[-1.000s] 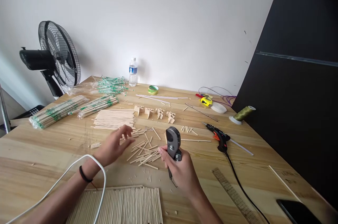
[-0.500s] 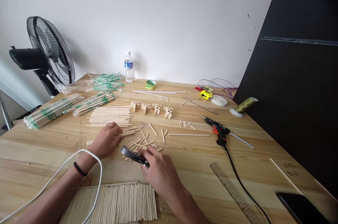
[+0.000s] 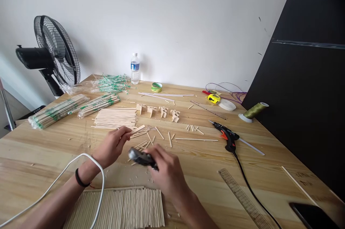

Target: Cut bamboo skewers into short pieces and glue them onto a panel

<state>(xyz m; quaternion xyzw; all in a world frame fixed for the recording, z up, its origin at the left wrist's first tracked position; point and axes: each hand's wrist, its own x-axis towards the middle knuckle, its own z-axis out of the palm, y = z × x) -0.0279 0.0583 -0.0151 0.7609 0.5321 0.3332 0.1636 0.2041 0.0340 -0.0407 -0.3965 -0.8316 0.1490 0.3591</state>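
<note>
Stick pieces [image 3: 151,137] block ahead; table [image 3: 199,164] open rightward.

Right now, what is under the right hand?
The right hand grips a dark cutter over loose cut sticks on the table. Any pieces directly beneath the palm are hidden. The left hand pinches one stick beside it.

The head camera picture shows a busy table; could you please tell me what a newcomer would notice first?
At the middle of the table, the left hand pinches a short stick while the right hand grips a grey cutter. Nearer the camera lies a mat of sticks; a black fan stands at far left.
</note>
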